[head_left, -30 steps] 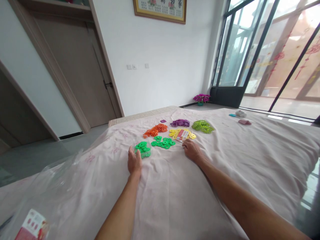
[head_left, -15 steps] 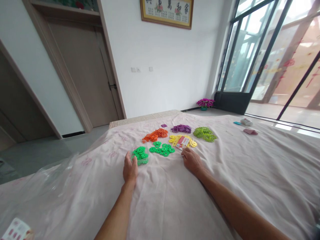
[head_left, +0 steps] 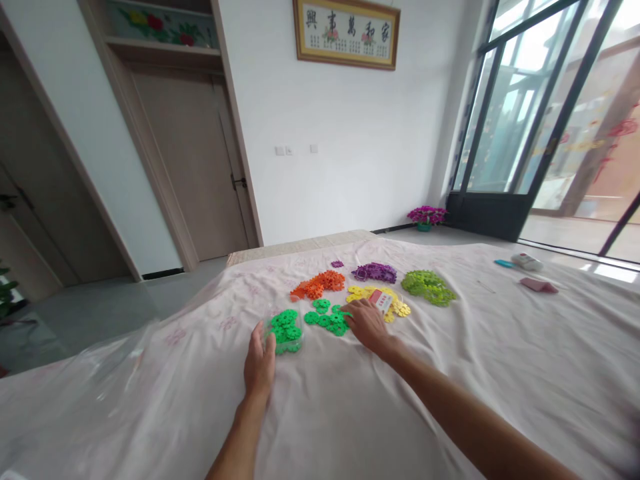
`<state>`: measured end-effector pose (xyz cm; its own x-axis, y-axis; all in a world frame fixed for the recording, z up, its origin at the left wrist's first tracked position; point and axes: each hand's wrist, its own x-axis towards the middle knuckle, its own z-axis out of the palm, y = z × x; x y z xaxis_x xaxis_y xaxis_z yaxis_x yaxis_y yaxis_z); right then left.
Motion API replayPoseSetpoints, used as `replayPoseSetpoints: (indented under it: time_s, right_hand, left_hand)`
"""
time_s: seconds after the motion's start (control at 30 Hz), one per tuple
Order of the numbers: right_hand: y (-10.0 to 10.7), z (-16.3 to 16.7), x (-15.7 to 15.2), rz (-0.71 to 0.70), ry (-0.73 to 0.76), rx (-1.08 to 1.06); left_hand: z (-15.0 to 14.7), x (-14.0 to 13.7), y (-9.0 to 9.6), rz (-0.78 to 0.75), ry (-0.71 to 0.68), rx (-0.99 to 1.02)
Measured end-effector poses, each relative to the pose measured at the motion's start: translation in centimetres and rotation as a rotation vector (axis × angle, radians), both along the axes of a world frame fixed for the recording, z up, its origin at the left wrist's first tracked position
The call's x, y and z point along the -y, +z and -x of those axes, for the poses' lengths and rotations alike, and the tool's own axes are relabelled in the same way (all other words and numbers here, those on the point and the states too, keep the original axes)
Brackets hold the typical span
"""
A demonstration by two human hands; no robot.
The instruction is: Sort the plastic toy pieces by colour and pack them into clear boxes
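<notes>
My left hand [head_left: 260,353] curls round the left side of a clear plastic box [head_left: 290,347], thumb near its front. Green flower-shaped plastic discs [head_left: 285,325] fill the box. Just right of it lies a loose pile of the same green discs [head_left: 327,320]. My right hand [head_left: 367,325] is over that pile's right edge, fingers stretched out and bent down onto the discs. Part of the pile is hidden under those fingers. Behind the right hand, a red and white card [head_left: 381,302] rests on yellow discs [head_left: 401,309].
Heaps of orange pieces [head_left: 319,285], purple pieces [head_left: 375,272] and light green pieces [head_left: 429,288] lie farther back. One small purple piece [head_left: 337,264] sits apart. Crumpled clear plastic [head_left: 100,380] is at the left. A pink cloth [head_left: 539,285] and a white packet [head_left: 527,261] are at the right.
My right hand has moved left from beside the card to the loose green discs. My left hand stays at the box. The view has tilted up slightly and turned left.
</notes>
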<state>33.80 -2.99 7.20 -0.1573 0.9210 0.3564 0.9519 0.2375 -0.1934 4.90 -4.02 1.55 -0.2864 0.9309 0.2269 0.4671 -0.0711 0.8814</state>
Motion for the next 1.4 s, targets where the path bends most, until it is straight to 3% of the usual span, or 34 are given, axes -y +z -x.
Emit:
replayPoseSetpoints:
  time_s: [0.2, 0.4, 0.87, 1.4]
  right_hand:
    - [0.4, 2.3, -7.7, 0.179, -0.137, 0.037]
    - [-1.0, 3.9, -11.2, 0.258, -0.134, 0.002]
    - [-1.4, 4.5, -12.8, 0.326, -0.071, -0.074]
    - [-2.7, 4.3, -12.0, 0.269, -0.007, -0.111]
  left_hand:
    - [0.2, -0.2, -0.2, -0.013, -0.011, 0.034]
    - [0.3, -0.4, -0.2, -0.008, -0.012, 0.011]
    - [0.2, -0.7, -0.2, 0.0, 0.009, -0.018]
    - [0.2, -0.7, -0.3, -0.009, 0.011, -0.012]
